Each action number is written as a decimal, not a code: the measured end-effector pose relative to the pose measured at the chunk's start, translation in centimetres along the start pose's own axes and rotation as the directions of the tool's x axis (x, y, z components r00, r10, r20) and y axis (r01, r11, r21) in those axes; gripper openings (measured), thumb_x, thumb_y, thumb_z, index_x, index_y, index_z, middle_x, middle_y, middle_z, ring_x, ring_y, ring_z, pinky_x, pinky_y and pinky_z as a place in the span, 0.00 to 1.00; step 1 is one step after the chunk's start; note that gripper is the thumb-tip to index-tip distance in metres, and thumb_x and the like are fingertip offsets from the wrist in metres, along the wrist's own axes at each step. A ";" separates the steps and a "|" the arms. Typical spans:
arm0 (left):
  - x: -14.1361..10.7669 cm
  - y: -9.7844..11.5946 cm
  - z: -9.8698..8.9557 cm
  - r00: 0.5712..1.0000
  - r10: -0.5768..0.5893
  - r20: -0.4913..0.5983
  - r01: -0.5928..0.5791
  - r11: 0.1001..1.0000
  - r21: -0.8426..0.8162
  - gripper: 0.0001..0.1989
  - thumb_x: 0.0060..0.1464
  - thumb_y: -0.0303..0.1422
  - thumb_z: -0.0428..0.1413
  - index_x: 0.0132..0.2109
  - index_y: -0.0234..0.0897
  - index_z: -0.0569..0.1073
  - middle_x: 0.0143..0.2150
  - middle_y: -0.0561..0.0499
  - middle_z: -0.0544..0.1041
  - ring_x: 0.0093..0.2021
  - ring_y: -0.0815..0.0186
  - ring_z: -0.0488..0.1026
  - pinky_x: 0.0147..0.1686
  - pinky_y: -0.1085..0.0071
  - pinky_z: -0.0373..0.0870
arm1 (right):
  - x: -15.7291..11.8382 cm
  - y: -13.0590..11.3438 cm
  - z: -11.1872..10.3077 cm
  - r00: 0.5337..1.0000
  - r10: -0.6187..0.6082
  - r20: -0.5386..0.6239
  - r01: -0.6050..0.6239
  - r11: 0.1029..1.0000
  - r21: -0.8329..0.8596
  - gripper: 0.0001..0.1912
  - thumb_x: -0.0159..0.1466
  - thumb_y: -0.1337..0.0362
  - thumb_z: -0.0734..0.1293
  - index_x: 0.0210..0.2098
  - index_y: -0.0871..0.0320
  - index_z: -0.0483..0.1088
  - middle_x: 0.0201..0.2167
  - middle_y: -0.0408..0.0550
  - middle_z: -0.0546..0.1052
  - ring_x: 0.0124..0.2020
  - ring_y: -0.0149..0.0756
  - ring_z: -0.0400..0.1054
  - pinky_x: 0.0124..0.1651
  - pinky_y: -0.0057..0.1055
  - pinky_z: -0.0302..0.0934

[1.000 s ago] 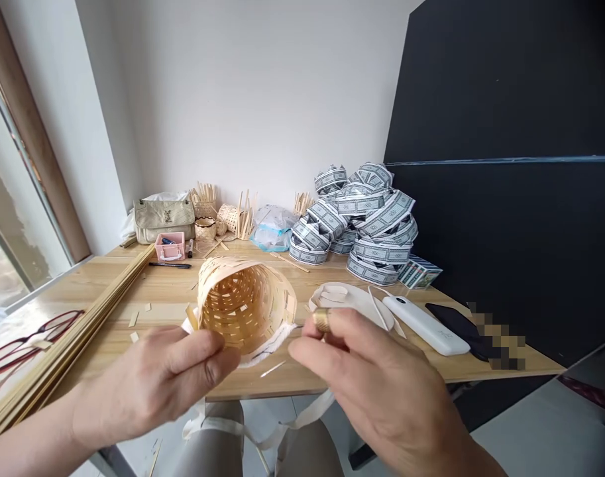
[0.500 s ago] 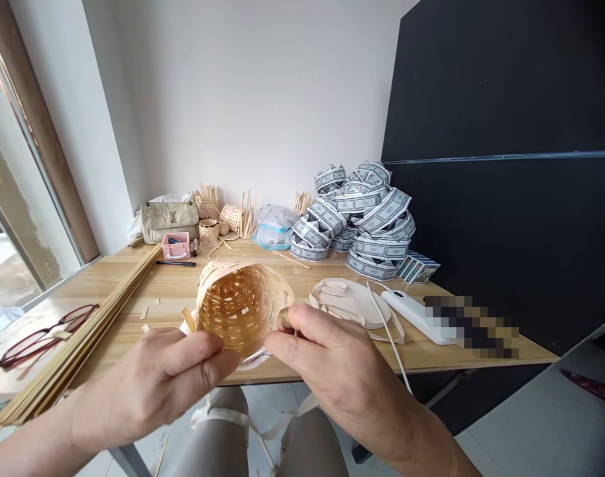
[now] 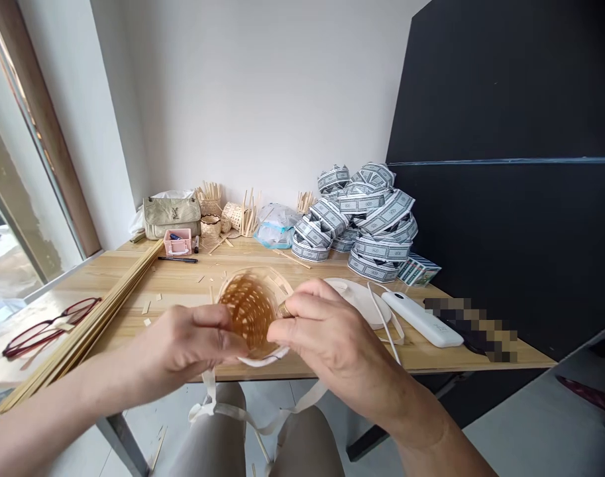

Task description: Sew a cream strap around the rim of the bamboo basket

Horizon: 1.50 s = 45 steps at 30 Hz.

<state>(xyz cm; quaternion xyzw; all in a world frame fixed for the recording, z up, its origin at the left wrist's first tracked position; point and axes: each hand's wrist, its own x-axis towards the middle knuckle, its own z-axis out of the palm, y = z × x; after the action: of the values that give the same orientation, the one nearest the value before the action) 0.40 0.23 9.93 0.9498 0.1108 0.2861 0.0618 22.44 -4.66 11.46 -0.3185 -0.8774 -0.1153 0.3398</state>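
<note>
A small woven basket [image 3: 250,308] is tilted with its open mouth toward me at the table's front edge. My left hand [image 3: 197,341] pinches its lower left rim. My right hand [image 3: 332,331], with a brass thimble [image 3: 283,310] on a finger, is closed at the basket's right rim; whether a needle is between its fingertips is too small to tell. Pale cloth tape [image 3: 262,424] hangs below the basket over my knees. White trim shows along the rim's lower edge.
Long bamboo strips [image 3: 108,298] and red glasses [image 3: 48,328] lie left. Behind stand a handbag [image 3: 173,217], a pink box [image 3: 177,242], small baskets [image 3: 211,226] and patterned ribbon rolls [image 3: 376,225]. A white device [image 3: 421,320] lies right.
The basket has turned and shifted slightly right, its mouth now partly behind my hands. My right hand has risen a little. My left hand has moved slightly right, still on the rim.
</note>
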 end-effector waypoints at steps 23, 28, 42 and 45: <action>1.8 -1.0 -1.4 0.962 -0.007 0.274 0.091 0.950 -0.297 0.13 0.58 0.21 0.47 0.41 0.32 0.77 0.30 0.48 0.69 0.28 0.72 0.67 0.24 0.82 0.65 | 0.2 1.9 1.0 0.986 -0.020 0.168 -0.015 0.980 0.201 0.09 0.60 0.76 0.66 0.26 0.58 0.73 0.22 0.38 0.70 0.31 0.28 0.64 0.61 0.45 0.42; 1.5 -0.9 -1.4 0.956 -0.029 0.292 0.117 0.951 -0.288 0.15 0.56 0.18 0.47 0.41 0.33 0.77 0.30 0.49 0.69 0.28 0.72 0.67 0.25 0.81 0.64 | 0.3 1.6 1.1 0.983 -0.013 0.184 -0.021 0.983 0.185 0.10 0.60 0.76 0.65 0.26 0.57 0.72 0.22 0.37 0.70 0.32 0.28 0.65 0.62 0.45 0.41; 1.2 -0.6 -1.3 0.957 -0.053 0.284 0.148 0.934 -0.324 0.16 0.56 0.17 0.48 0.40 0.34 0.78 0.29 0.50 0.69 0.27 0.73 0.65 0.25 0.82 0.63 | 0.5 1.2 1.5 0.979 -0.090 0.183 0.056 0.982 0.181 0.15 0.62 0.77 0.59 0.25 0.57 0.71 0.20 0.37 0.68 0.30 0.28 0.64 0.62 0.45 0.43; 1.2 -0.7 -1.3 0.961 -0.048 0.273 0.144 0.927 -0.347 0.13 0.57 0.20 0.48 0.39 0.32 0.78 0.29 0.49 0.69 0.28 0.72 0.67 0.24 0.82 0.65 | 0.5 1.4 1.3 0.978 -0.045 0.203 0.009 0.984 0.176 0.13 0.63 0.75 0.61 0.27 0.57 0.72 0.22 0.38 0.69 0.32 0.29 0.65 0.62 0.48 0.41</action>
<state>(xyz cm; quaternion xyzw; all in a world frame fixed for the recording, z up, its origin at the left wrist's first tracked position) 0.57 1.30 11.49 0.9444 0.0936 0.1713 0.2644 22.35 -2.72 10.81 -0.2857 -0.9189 -0.0090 0.2717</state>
